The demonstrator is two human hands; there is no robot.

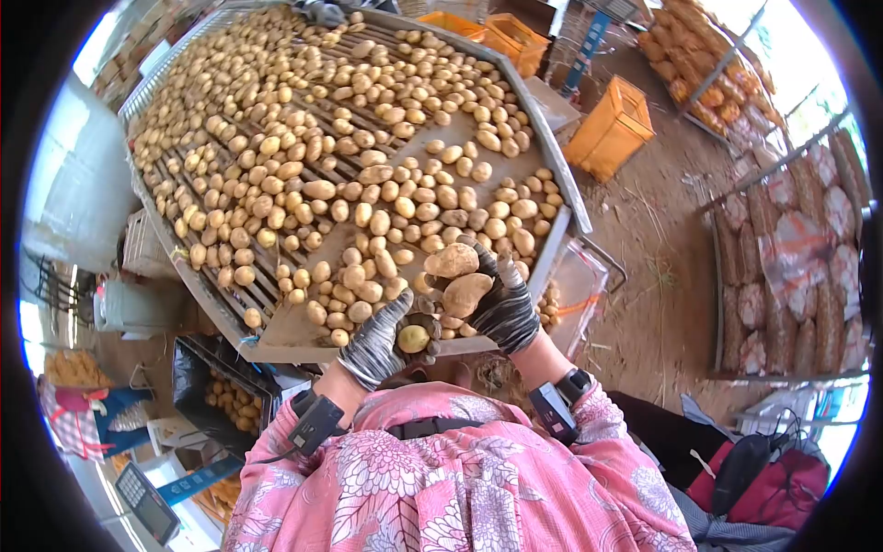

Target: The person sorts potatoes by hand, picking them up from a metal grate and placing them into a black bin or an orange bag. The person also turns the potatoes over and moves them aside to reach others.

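Observation:
Both my hands wear grey striped gloves with dark palms and are at the near edge of a slatted sorting table (303, 353). My left hand (379, 342) curls around a small yellowish potato (413, 339). In my right hand (505, 306) are two larger brown potatoes, an upper potato (452, 260) and a lower potato (467, 294), held against the palm and fingers. Loose potatoes (368, 193) of mixed sizes cover much of the table beyond my hands.
Orange crates (611, 129) stand at the upper right. Full sacks (782, 267) are stacked on the right. A black-lined bin (198, 391) with potatoes sits at lower left, near a scale (147, 501). Another person's gloved hand (322, 11) shows at the table's far edge.

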